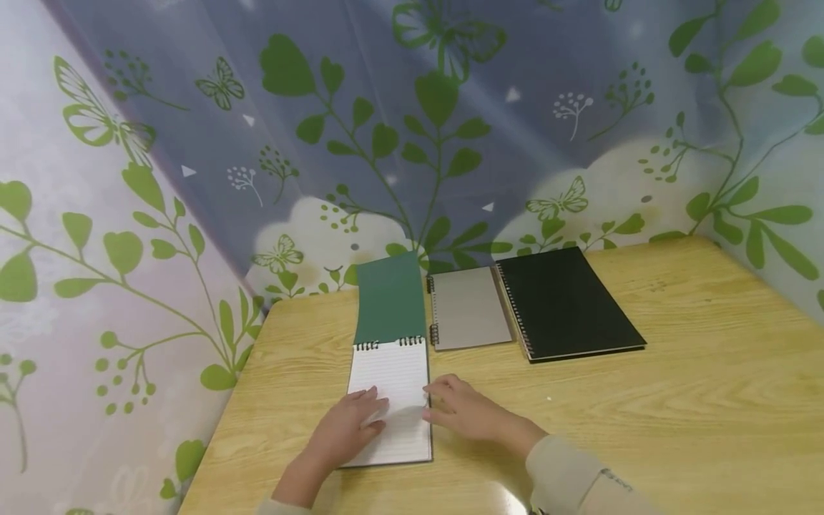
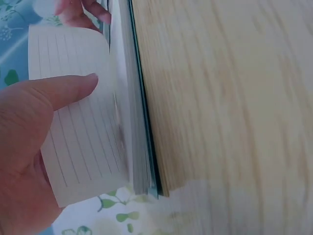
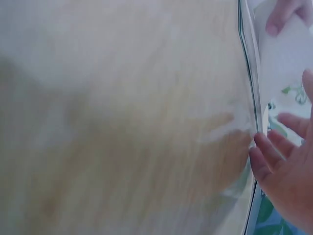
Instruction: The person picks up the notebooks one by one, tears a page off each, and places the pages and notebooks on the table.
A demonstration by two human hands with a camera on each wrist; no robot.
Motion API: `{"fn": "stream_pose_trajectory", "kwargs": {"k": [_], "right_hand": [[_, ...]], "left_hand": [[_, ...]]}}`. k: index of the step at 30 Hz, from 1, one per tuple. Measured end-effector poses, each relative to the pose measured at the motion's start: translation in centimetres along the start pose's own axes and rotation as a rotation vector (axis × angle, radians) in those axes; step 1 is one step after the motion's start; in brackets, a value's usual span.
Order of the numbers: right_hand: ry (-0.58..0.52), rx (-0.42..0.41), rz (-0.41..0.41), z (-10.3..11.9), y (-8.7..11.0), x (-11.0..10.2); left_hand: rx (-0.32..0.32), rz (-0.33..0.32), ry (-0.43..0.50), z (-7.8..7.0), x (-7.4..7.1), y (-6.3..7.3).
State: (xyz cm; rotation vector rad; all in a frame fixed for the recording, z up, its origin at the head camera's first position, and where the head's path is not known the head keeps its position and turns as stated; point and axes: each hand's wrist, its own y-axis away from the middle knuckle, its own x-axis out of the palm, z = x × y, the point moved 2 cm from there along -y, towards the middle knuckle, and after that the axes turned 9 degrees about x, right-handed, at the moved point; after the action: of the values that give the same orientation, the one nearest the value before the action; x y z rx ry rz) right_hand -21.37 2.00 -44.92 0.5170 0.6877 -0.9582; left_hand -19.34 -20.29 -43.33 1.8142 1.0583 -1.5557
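A spiral notebook with lined pages [image 1: 408,445] lies open, its green cover [image 1: 390,299] flipped back beyond the rings. My left hand [image 1: 344,429] is over its left half, holding a lifted lined page [image 2: 80,137] between thumb and fingers. In the left wrist view the thumb lies across this page, and the fingers are hidden behind it. The page stands away from the stack beneath. My right hand [image 1: 473,411] is at the notebook's right edge, thumb and fingers spread apart. In the right wrist view, the right hand's fingertips [image 3: 258,155] are right at the notebook's side.
To the right of the green cover lies a closed grey-beige spiral notebook [image 1: 473,311]. A larger black spiral notebook [image 1: 569,307] sits beside it. All are on a wooden table [image 1: 695,379], with a leaf-and-butterfly-patterned curtain [image 1: 463,164] behind and at the sides.
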Motion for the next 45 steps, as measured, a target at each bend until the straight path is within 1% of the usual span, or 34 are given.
{"fn": "stream_pose_trajectory", "kwargs": {"k": [1,2,5,8,11,14,19,22,24,28,32,36,39,41,45], "right_hand": [[-0.014,0.01,-0.026,-0.2,-0.1,-0.3],[-0.002,0.018,-0.059,-0.3,-0.2,-0.5],[0.106,0.039,-0.145,-0.7,-0.5,-0.9],[0.209,0.043,-0.191,-0.9,-0.9,-1.0],[0.227,0.046,-0.2,-0.9,-1.6,-1.0],[0.221,0.049,-0.221,-0.9,-3.0,-0.8],[0.213,0.084,-0.22,-0.9,-6.0,-0.5],[0.216,0.121,-0.216,-1.1,-7.5,-0.5],[0.211,0.145,-0.224,-1.3,-8.0,-0.6],[0.204,0.175,-0.235,-1.7,-8.5,-0.7],[0.231,0.201,-0.22,-2.0,-8.7,-0.7],[0.195,0.228,-0.21,-2.1,-8.9,-0.7],[0.163,0.24,-0.202,-2.1,-9.0,-0.8],[0.156,0.258,-0.178,-2.0,-8.9,-0.9],[0.149,0.315,-0.118,-1.5,-8.7,-1.2]], "left_hand": [[-0.012,-0.022,-0.01,0.0,-0.2,0.0],[-0.023,-0.054,-0.016,-0.1,-0.4,0.1],[-0.049,-0.159,-0.028,-0.2,-0.9,0.2],[-0.069,-0.248,-0.042,-0.3,-1.3,0.5],[-0.095,-0.298,-0.05,-0.2,-1.6,0.7],[-0.116,-0.336,-0.048,0.1,-1.9,1.0],[-0.104,-0.392,-0.029,0.5,-2.0,1.4],[-0.096,-0.408,-0.024,0.5,-1.9,1.5],[-0.105,-0.418,-0.019,0.6,-2.0,1.6],[-0.118,-0.419,-0.009,0.6,-2.1,1.9],[-0.131,-0.4,-0.009,0.7,-2.0,1.9],[-0.145,-0.383,-0.005,0.8,-1.6,1.8],[-0.17,-0.372,0.009,1.0,-1.5,1.7],[-0.185,-0.372,0.015,1.3,-1.6,1.8],[-0.247,-0.387,0.049,1.9,-1.9,1.9]]}}
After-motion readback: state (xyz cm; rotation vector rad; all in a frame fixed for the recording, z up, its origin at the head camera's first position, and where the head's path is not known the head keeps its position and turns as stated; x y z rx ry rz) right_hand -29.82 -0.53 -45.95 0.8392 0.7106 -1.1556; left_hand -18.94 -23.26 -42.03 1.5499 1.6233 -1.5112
